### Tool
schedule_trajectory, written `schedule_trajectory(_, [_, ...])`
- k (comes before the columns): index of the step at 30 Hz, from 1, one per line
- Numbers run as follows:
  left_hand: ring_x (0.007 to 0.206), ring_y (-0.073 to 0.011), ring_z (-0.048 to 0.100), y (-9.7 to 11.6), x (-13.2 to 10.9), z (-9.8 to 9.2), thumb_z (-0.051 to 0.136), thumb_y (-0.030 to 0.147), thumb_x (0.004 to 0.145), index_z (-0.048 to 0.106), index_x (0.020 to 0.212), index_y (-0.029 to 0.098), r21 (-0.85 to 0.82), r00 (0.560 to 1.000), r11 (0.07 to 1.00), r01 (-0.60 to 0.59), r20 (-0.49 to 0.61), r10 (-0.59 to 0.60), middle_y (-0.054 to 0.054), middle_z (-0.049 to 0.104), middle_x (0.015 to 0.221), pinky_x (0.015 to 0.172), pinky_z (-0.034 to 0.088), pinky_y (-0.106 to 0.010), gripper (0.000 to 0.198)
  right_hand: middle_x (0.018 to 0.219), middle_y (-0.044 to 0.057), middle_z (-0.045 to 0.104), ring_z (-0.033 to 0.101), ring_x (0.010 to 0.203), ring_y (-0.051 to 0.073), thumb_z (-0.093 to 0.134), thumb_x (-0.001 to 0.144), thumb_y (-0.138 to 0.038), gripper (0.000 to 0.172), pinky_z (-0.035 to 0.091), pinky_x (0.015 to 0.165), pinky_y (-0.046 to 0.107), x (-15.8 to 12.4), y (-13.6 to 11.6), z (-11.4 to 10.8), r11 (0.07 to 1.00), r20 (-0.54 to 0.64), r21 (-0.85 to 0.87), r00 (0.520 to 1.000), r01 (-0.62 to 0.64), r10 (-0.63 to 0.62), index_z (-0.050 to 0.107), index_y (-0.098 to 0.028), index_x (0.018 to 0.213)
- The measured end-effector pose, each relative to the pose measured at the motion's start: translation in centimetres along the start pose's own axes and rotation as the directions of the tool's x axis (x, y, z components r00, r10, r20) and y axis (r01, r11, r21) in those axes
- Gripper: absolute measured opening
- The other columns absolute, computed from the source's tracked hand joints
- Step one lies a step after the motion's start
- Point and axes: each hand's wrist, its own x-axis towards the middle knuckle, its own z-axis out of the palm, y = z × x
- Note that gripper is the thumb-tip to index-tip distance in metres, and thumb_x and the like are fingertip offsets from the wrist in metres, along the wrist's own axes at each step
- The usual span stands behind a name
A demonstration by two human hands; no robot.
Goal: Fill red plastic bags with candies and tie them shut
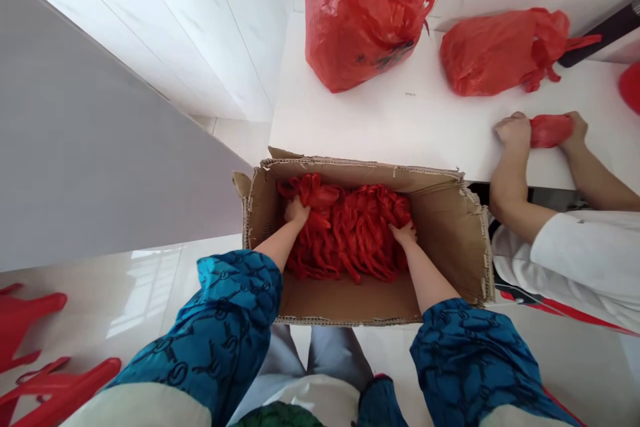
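A tightly packed row of tied red plastic bags (pixel 350 233) lies inside an open cardboard box (pixel 345 303), with the knotted ends hanging toward me. At the row's left end, my left hand (pixel 298 212) is closed on a red bag, its fingertips partly hidden. My right hand (pixel 404 233) grips the right end of the row, and its fingers are partly buried among the bags. What the bags contain cannot be seen.
Behind the box is a white table (pixel 350 127) with a large red bag (pixel 360 20) and a smaller red bag (pixel 485 53). At right, a co-worker's hands (pixel 515 128) hold a small red bundle (pixel 550 131). A grey panel (pixel 110 127) stands left; red stools (pixel 65 387) are lower left.
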Motion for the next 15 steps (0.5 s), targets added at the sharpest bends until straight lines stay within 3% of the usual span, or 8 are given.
schedule_trajectory(4, [0.12,-0.0346,0.057,-1.5,-3.2,-1.9,0.063,0.038,0.083,0.052,0.13,0.023,-0.01,0.995,0.998,-0.06,0.085,0.061,-0.015,0.06,0.127,0.098,0.046,-0.042,0.051,0.147,0.012,0.042,0.047,0.129,0.032,0.057,0.095,-0.045,0.053,0.04,0.105,0.057,-1.4,2.0,-1.0,1.0,0.036,0.01,0.999,-0.027,0.027,0.045,-0.021,0.141])
schedule_trajectory(6, [0.117,-0.0321,0.06,-2.2,-5.5,-1.5,0.066,0.039,0.081,0.05,0.131,0.024,-0.028,0.988,0.998,-0.063,0.14,0.067,-0.013,0.063,0.124,0.097,0.046,-0.039,0.055,0.148,0.012,0.041,0.046,0.13,0.033,0.058,0.094,-0.046,0.055,0.039,0.106,0.058,-2.6,2.8,-0.8,0.999,0.057,0.024,0.998,-0.039,0.037,0.044,-0.021,0.142])
schedule_trajectory(8, [0.115,-0.0317,0.061,-3.2,-7.7,-0.5,0.071,0.037,0.078,0.039,0.141,0.023,-0.038,0.982,0.999,-0.023,0.187,0.03,-0.015,0.061,0.127,0.096,0.047,-0.038,0.072,0.15,0.013,0.04,0.044,0.132,0.033,0.058,0.094,-0.047,0.057,0.037,0.107,0.059,-3.6,3.3,-0.3,0.999,0.079,0.04,0.996,-0.035,0.032,0.042,-0.021,0.143])
schedule_trajectory(12, [0.13,-0.043,0.047,-6.0,-9.8,2.0,0.081,0.027,0.066,0.002,0.152,0.009,-0.009,0.968,0.992,0.127,0.219,-0.122,-0.035,0.03,0.147,0.099,0.044,-0.047,0.118,0.149,0.013,0.041,0.045,0.131,0.033,0.058,0.094,-0.046,0.056,0.038,0.106,0.058,-4.9,3.4,1.0,0.996,0.175,0.078,0.983,0.034,-0.047,0.044,-0.021,0.142])
schedule_trajectory(15, [0.137,-0.0477,0.034,-7.6,-9.8,3.6,0.082,0.023,0.064,0.001,0.15,0.0,-0.047,0.964,0.993,0.105,0.249,-0.09,-0.042,0.011,0.151,0.1,0.042,-0.046,0.121,0.15,0.012,0.04,0.043,0.133,0.033,0.058,0.094,-0.045,0.055,0.035,0.108,0.059,-5.7,2.6,2.6,0.986,0.292,0.104,0.943,0.133,-0.158,0.044,-0.021,0.142])
